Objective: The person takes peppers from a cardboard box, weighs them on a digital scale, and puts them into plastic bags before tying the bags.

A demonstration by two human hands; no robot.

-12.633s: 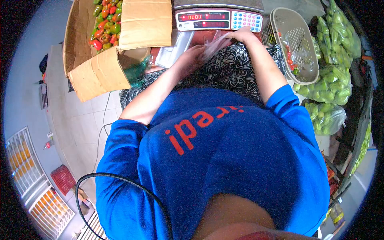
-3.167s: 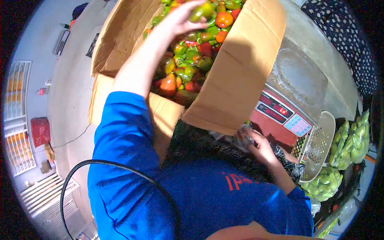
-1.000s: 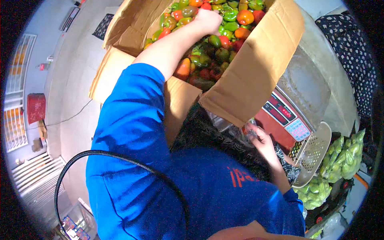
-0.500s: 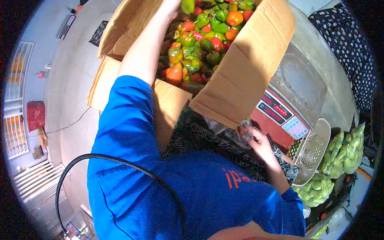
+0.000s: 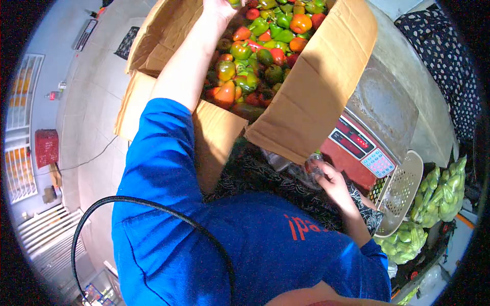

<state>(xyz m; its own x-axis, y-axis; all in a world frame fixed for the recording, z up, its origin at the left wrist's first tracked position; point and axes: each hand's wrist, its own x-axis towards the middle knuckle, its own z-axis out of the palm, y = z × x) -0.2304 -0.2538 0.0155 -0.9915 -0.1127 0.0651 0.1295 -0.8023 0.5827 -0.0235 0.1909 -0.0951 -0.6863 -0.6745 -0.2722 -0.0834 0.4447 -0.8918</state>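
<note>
My left hand is at the top edge of the view, over the left side of a cardboard box. Its fingers are closed around a green pepper, mostly cut off by the frame. Red, orange and green peppers fill the box. Below the box's near right corner, my right hand pinches a clear plastic bag with something reddish inside. The bag hangs over the black patterned cloth on my lap.
Right of the box is a scale with a metal plate and red display. Beside it stands a beige perforated basket. Bags of green vegetables lie further right. A red crate is far left, and a black cable loops before me.
My left hand has left the peppers in mid-box for the top left with a green pepper, which has since slid mostly out of view. My right hand keeps hold of the bag.
</note>
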